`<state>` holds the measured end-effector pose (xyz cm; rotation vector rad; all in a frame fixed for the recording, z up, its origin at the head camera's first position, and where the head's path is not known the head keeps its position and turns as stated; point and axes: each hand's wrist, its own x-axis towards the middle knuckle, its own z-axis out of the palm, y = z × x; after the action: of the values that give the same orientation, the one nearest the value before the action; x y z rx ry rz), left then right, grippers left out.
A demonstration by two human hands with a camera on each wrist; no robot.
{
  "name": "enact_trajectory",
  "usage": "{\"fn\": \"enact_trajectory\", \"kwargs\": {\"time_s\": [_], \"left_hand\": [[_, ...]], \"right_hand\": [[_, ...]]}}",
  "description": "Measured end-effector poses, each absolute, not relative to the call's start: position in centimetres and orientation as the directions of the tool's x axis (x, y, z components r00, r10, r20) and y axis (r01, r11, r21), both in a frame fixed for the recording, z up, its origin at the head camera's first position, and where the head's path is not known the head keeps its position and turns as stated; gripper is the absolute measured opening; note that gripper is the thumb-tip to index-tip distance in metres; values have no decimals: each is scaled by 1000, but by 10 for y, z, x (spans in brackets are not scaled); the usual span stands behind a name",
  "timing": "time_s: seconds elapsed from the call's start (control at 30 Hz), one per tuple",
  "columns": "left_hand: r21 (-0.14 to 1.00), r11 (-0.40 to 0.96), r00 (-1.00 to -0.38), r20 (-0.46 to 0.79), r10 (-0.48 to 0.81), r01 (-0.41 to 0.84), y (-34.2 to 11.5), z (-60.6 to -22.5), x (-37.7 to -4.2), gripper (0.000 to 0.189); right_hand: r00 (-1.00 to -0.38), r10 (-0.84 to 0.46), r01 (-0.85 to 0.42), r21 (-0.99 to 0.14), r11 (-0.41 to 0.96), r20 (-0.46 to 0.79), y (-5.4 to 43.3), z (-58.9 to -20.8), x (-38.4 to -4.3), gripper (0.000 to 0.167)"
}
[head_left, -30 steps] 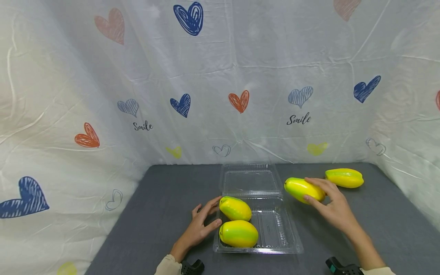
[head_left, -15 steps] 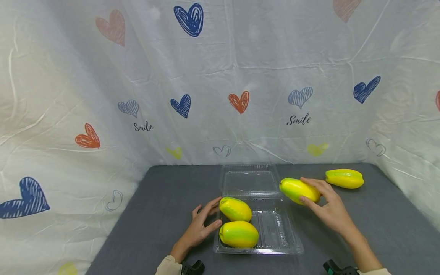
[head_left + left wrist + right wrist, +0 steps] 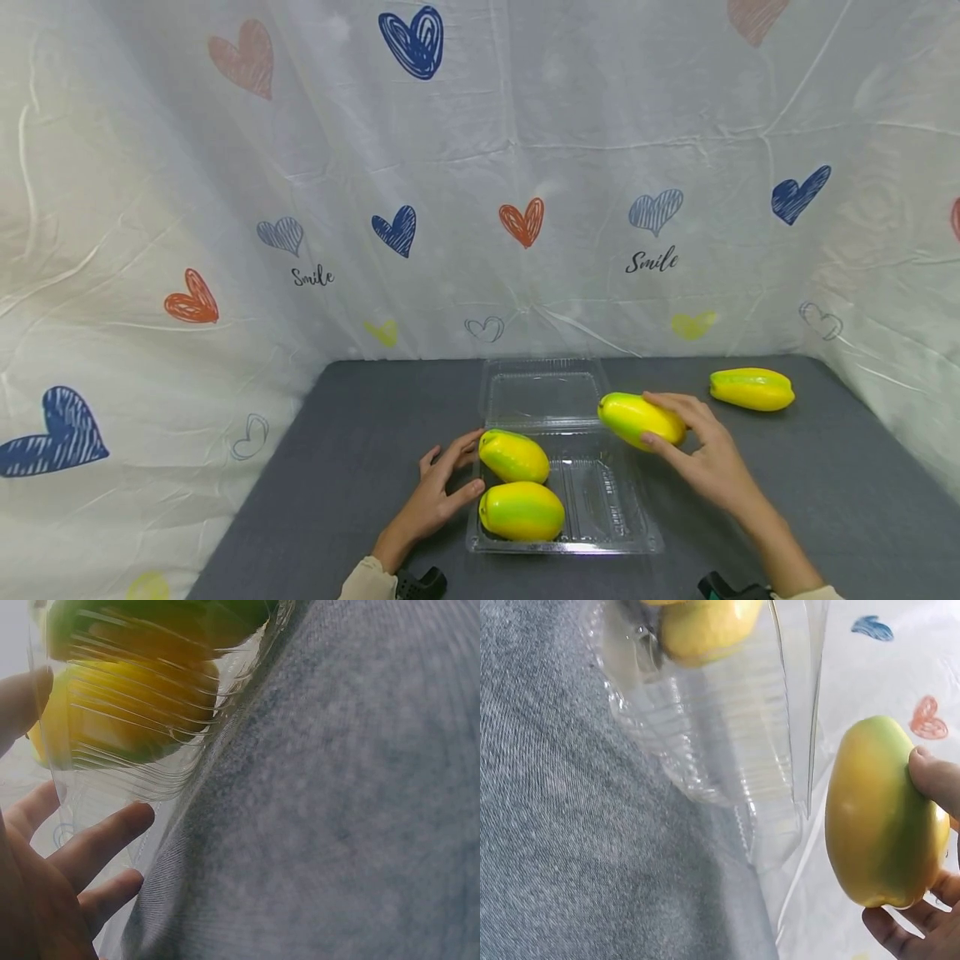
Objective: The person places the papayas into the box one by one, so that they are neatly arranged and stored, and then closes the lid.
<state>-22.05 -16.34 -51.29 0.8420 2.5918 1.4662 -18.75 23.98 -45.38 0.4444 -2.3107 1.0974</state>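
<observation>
- A clear plastic box lies open on the gray table in front of me. Its lid is flipped back flat, away from me.
- Two yellow-green mangoes are already in the box, on its left side. The far mango and the near mango touch each other. The right side of the box has room in it.
- One more mango lies on the table far off to the right, well apart from the box.
- A white cloth with drawn hearts and the word "Smile" hangs behind the table and on both sides.
- My right hand holds a mango up in the air. My fingers go over its top and my thumb is under it, so I have a good grip. This mango is just over the far right corner of the box, near where the lid joins on. In the right wrist view the mango is close beside the box wall.
- My left hand rests on the table at the left edge of the box. Its fingers are spread and nearly straight, holding nothing. The fingertips are right at the clear side wall, close to the two mangoes inside.
</observation>
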Motion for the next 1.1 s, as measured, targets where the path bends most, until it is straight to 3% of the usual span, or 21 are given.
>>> {"fn": "enact_trajectory", "kwargs": {"time_s": [1.1], "left_hand": [[806,400,-851,225,474,436,-163,-516,-221,64]], "right_hand": [[-808,-87,-515,-627,585,583,219,-457,-183,59]]}}
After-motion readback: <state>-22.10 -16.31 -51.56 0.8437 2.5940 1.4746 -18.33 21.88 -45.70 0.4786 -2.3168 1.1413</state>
